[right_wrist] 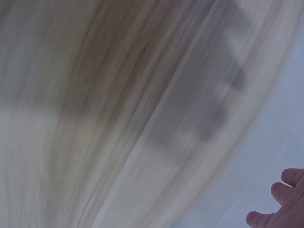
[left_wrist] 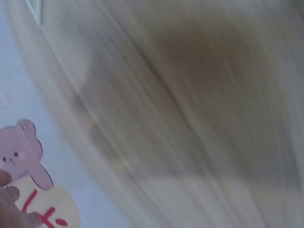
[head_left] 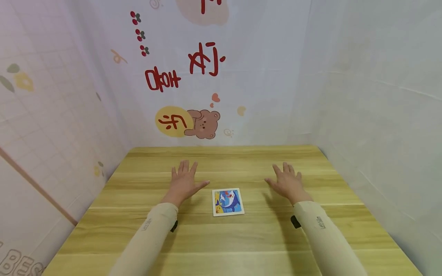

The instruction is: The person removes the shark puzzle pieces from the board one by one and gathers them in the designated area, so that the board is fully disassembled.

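A square card or thin board with a blue whale picture (head_left: 228, 202) lies on the wooden table (head_left: 221, 241), between the two hands. My left hand (head_left: 184, 183) is to its left with fingers spread, holding nothing. On the other side my right hand (head_left: 287, 184) is spread too, apart from the picture. Fingertips of the left hand (left_wrist: 13, 206) show at the lower left of the left wrist view. In the right wrist view, part of the right hand (right_wrist: 285, 204) appears at the lower right, above the table's shadowed surface.
A white back wall (head_left: 269, 76) with red characters and a printed bear (head_left: 204, 124) rises behind the table. Patterned sheeting (head_left: 51, 115) borders the left side, and a plain white sheet (head_left: 380, 115) borders the right. Both forearms wear pale sleeves with dark wrist devices.
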### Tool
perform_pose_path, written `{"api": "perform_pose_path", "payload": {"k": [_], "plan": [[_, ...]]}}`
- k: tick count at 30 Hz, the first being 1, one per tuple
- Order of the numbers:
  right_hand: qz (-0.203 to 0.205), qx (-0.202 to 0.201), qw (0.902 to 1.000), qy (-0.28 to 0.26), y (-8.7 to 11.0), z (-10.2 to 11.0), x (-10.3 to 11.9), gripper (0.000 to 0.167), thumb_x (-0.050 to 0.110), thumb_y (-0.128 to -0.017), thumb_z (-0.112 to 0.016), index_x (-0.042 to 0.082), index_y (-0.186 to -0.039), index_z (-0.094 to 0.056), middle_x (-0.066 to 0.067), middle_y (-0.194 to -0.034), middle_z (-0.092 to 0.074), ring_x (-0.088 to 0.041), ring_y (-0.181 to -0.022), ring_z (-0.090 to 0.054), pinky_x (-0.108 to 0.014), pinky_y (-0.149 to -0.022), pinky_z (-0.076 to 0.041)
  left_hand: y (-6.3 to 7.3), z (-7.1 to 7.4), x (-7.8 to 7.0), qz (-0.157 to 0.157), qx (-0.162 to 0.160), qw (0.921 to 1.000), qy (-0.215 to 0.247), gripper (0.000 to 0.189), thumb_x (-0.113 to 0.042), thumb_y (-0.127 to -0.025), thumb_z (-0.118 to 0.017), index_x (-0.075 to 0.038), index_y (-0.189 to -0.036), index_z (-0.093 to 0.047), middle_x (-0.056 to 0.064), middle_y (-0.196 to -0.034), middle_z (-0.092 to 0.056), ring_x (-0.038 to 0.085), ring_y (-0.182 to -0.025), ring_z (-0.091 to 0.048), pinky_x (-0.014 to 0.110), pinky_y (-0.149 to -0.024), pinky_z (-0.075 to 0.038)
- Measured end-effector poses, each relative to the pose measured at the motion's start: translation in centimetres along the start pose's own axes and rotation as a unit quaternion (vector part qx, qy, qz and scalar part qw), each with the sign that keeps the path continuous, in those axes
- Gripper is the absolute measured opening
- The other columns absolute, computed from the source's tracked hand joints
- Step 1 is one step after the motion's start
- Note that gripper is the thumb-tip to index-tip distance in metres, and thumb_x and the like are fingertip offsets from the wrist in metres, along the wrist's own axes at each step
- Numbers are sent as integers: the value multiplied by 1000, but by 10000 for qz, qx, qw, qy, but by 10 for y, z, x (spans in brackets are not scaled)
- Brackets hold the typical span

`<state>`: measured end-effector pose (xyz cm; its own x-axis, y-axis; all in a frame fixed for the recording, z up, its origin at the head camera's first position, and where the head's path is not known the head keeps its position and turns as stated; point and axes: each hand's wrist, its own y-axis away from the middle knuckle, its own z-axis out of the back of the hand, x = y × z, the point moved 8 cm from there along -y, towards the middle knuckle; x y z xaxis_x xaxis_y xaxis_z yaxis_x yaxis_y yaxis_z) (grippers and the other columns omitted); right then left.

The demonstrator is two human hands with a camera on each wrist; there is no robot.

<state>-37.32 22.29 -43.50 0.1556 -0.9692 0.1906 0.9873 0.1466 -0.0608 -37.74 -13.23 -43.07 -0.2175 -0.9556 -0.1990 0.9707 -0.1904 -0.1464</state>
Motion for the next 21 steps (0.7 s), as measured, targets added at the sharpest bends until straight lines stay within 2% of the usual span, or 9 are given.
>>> {"api": "perform_pose_path", "payload": {"k": [5,10,14,21], "plan": [[49,76,9995,-314,-5,-2,14,67,45,-105,-44,5,-156,-28,-35,-155,-17,-55,-140,-19,-72,-104,-21,-1,-5,-25,35,-206,9981,576,88,-67,-88,-59,-12,-154,-37,24,-158,-26,42,-147,-16,65,-113,-10],[16,139,9981,-607,-7,-6,23,62,36,-106,-44,3,-155,-27,-35,-155,-20,-54,-139,-24,-70,-104,-27,3,-20,-48,256,-241,9918,1231,81,-61,-88,-65,-13,-150,-44,22,-156,-31,40,-146,-21,63,-114,-13],[48,24,9953,-963,-8,-6,31,58,30,-106,-46,1,-153,-31,-35,-152,-27,-54,-136,-30,-68,-103,-30,7,-28,-61,508,-330,9838,1688,76,-56,-88,-68,-12,-147,-49,21,-153,-36,40,-144,-27,62,-113,-17],[69,55,9851,-1719,-8,-14,49,54,26,-106,-47,-2,-150,-36,-34,-147,-36,-50,-131,-41,-61,-104,-35,18,-35,-80,590,-483,9738,2144,68,-49,-87,-74,-12,-140,-56,21,-148,-44,39,-139,-36,59,-111,-24]]}}
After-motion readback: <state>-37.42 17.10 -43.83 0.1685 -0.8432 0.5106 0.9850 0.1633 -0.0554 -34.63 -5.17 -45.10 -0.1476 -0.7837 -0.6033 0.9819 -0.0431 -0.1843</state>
